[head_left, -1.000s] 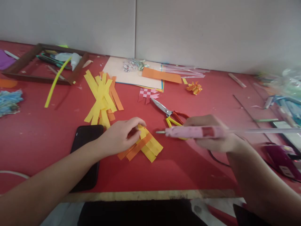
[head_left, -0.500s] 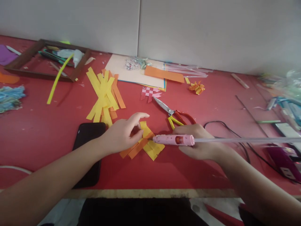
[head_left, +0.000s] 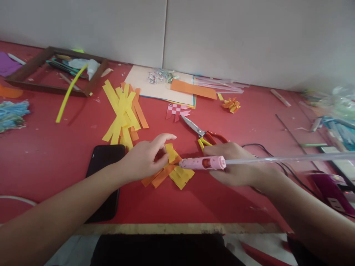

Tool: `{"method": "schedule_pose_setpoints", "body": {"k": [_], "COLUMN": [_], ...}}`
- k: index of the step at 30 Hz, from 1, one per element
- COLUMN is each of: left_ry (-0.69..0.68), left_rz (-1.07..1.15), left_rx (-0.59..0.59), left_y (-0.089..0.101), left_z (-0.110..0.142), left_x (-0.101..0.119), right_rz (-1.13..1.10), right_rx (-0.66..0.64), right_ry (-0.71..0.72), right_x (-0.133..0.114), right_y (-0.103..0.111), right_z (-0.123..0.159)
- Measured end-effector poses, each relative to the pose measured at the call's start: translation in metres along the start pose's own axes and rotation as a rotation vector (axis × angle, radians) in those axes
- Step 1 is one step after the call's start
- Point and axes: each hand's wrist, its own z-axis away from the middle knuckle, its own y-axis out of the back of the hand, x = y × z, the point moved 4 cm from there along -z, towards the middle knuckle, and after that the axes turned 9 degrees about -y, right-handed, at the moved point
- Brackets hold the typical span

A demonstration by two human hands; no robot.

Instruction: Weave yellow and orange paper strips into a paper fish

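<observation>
My right hand (head_left: 235, 162) grips a pink hot glue gun (head_left: 201, 163) with a long clear glue stick (head_left: 266, 159) coming out of its back. Its nozzle points left and meets a small woven piece of yellow and orange paper strips (head_left: 181, 178). On the left side of that piece, my left hand (head_left: 144, 157) steadies it, thumb against the paper and index finger stretched above. The left hand's other fingers are partly hidden. Just beyond the right hand lie scissors (head_left: 196, 127) with red and yellow handles.
A black phone (head_left: 104, 199) lies under my left forearm. Loose yellow strips (head_left: 122, 111) are piled behind it. Farther back are a checkered paper fish (head_left: 175, 109), paper sheets (head_left: 155, 88) and a wooden frame (head_left: 55, 89). A black cord (head_left: 296, 179) runs at the right.
The right hand and glue gun have shifted very slightly left, and the glue stick's back end has swung upward. My left hand stays on the paper strips.
</observation>
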Motion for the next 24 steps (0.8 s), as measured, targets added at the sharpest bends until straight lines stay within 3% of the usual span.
{"method": "schedule_pose_setpoints", "body": {"k": [11, 24], "left_ry": [-0.027, -0.065], "left_rz": [0.073, 0.149], "left_rx": [-0.037, -0.032], "left_y": [-0.001, -0.003], "left_z": [0.0, 0.001], "left_x": [0.001, -0.001], "right_rz": [0.207, 0.415], "right_rx": [-0.108, -0.185], "right_ry": [-0.098, -0.014], "right_x": [-0.028, -0.058], "right_y": [0.023, 0.032], "right_z": [-0.018, -0.035]}}
